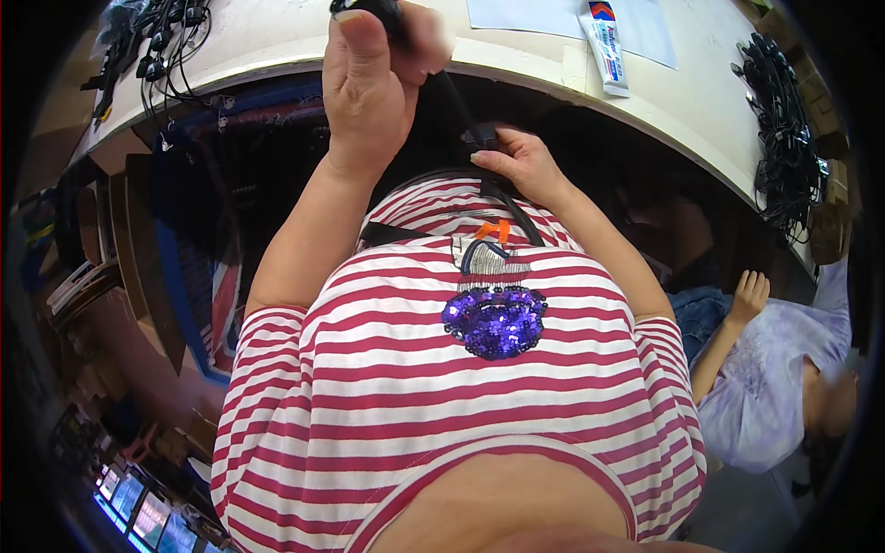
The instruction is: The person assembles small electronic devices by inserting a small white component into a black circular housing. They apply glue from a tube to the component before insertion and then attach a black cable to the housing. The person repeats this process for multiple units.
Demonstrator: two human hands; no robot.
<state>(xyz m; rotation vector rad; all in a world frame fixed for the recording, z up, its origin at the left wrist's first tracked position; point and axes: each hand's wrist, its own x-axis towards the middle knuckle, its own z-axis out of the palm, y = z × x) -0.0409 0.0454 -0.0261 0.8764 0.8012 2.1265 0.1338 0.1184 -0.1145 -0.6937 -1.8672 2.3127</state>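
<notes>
My left hand (373, 92) is raised at the edge of the white table, its thumb and fingers closed round a black rounded piece (392, 20), partly hidden and cut off by the top of the picture. A black cord (454, 106) runs from near that hand down toward my right. Lower, in front of my waist, my right hand (525, 166) pinches a small black block (481, 138) between thumb and fingers. The cord seems to meet this block, though the dark space behind makes the join hard to see.
On the white table (516, 60) lie a white and blue tube (605, 51), a paper sheet (535, 14), black cables (175, 46) at left and a cable bundle (779, 138) at right. Another person (765, 378) sits at right. A blue frame (184, 286) stands at left.
</notes>
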